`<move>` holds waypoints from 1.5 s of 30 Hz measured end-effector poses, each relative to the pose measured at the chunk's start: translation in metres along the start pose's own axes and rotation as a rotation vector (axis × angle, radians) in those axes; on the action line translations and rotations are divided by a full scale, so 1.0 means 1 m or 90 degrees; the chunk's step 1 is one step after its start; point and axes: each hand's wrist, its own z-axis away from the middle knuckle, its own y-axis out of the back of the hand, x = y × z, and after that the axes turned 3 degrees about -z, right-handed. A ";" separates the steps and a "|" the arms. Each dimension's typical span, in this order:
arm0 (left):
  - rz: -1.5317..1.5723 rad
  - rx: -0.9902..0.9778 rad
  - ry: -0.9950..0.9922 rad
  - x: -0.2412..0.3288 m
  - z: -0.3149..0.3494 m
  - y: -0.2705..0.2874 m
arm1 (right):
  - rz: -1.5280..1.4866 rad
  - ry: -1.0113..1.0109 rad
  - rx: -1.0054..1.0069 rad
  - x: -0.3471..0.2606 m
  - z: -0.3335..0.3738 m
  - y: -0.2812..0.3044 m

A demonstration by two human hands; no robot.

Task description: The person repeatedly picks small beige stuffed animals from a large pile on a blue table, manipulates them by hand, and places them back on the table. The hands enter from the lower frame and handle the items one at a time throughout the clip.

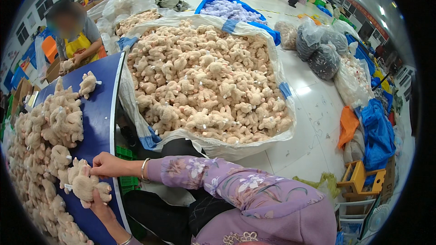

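Observation:
A beige plush bunny toy (pixel 84 188) with a small white tag is in both my hands, just above the blue tabletop. My left hand (pixel 101 205) closes on its lower side, near a leg. My right hand (pixel 108 165) has its fingers pinched together at the toy's upper end, by the ears; the fingertips are partly hidden. Heaped over the left of the blue table (pixel 101 91) are many similar plush toys (pixel 34 149). One single toy (pixel 88 85) lies apart near the table's far end.
Beyond the table edge stands a big white sack (pixel 285 109) full of beige toys. A blue sack (pixel 206 1) holds lavender ones. Across the table's far end, a person in a yellow apron (pixel 75 47) handles a toy. Stuffed plastic bags (pixel 323 59) and a yellow stool (pixel 359 179) are at right.

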 end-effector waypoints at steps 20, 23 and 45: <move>-0.073 0.000 0.054 0.004 -0.001 -0.007 | 0.262 0.171 0.015 0.013 -0.006 0.003; -0.044 0.001 0.068 0.005 0.000 -0.009 | 0.256 0.198 0.071 -0.005 0.000 -0.005; 0.192 0.100 0.036 0.037 0.003 -0.019 | 0.126 0.048 -0.150 0.005 0.011 -0.024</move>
